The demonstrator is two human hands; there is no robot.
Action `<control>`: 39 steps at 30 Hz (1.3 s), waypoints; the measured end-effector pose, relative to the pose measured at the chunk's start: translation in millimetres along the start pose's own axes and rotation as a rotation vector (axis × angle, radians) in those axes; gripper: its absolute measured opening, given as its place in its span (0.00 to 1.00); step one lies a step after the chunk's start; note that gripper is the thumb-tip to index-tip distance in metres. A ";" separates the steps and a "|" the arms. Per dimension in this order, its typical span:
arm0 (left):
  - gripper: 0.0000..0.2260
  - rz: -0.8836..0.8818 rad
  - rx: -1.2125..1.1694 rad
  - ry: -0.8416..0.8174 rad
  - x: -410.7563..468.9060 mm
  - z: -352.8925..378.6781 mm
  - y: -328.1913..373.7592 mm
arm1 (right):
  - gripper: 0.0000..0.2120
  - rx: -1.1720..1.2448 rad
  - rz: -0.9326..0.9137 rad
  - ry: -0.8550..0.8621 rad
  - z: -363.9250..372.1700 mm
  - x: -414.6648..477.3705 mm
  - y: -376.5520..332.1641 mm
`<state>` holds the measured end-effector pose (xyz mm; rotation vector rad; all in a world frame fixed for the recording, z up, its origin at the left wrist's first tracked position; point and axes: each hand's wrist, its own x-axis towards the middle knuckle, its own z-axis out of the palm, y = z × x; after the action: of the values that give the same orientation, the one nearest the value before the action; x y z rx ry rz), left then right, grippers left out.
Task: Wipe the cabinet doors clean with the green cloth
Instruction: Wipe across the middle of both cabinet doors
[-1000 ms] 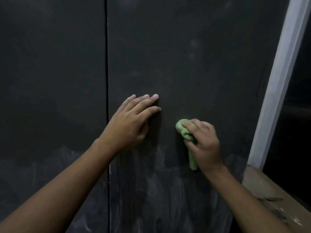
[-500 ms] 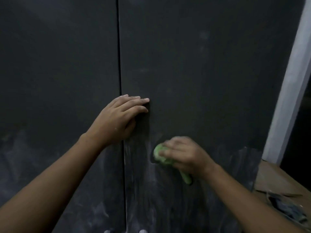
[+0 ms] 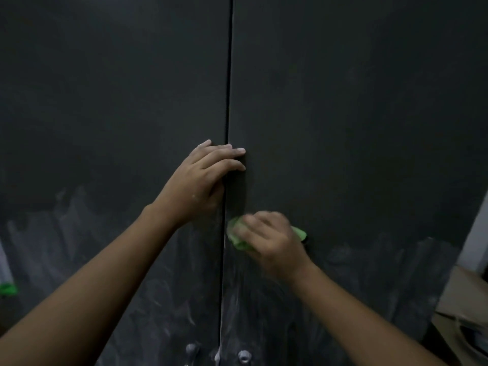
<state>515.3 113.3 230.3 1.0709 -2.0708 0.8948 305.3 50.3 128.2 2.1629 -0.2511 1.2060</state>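
Cloth and hands sit close to the seam [image 3: 228,75] between the two dark doors. Your green cloth [image 3: 235,235] is bunched up under your right hand [image 3: 270,240] and pressed against the right cabinet door [image 3: 356,101], just right of the seam. One lump of it shows past your fingertips on the seam side. A short tail pokes out on the far side of the hand. Your right fingers curl over the cloth and grip it; the hand is a little blurred.

Your left hand [image 3: 204,180] lies flat higher up, straddling the seam. Its palm is on the left cabinet door [image 3: 105,101] and its straight fingers reach across onto the right door, holding nothing. It is above the cloth and not touching it.

Both doors are closed against each other at the seam, so the cabinet's inside is hidden. White smears [image 3: 163,294] cover the lower part of both doors on either side of the seam, and the upper parts look dark and even. Two small round knobs [image 3: 190,348] sit low down, one on each side of the seam.

Far right of the seam stands a white frame [image 3: 475,239] with a brown surface [image 3: 464,299] below it. What lies on that surface is too dim to tell. Far left of the seam, at the picture's edge, is a green-and-white object [image 3: 6,283].
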 end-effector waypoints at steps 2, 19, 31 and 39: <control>0.18 -0.002 0.000 -0.021 -1.8 -0.7 1.2 | 0.08 0.022 -0.130 -0.147 4.6 -9.8 -4.0; 0.27 -0.177 -0.348 -0.088 -13.4 -15.1 2.7 | 0.02 0.083 -0.049 -0.021 35.4 29.0 -37.9; 0.22 -0.506 -0.333 0.298 -50.7 -50.7 -15.2 | 0.14 0.132 0.199 0.152 5.8 94.4 -10.9; 0.24 -0.577 -0.049 0.132 -81.2 -75.5 -53.8 | 0.07 0.131 -0.080 -0.020 77.7 39.7 -71.3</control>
<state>616.1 184.1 225.2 1.4346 -1.5355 0.5970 413.6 63.3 100.2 2.2755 -0.0950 1.1861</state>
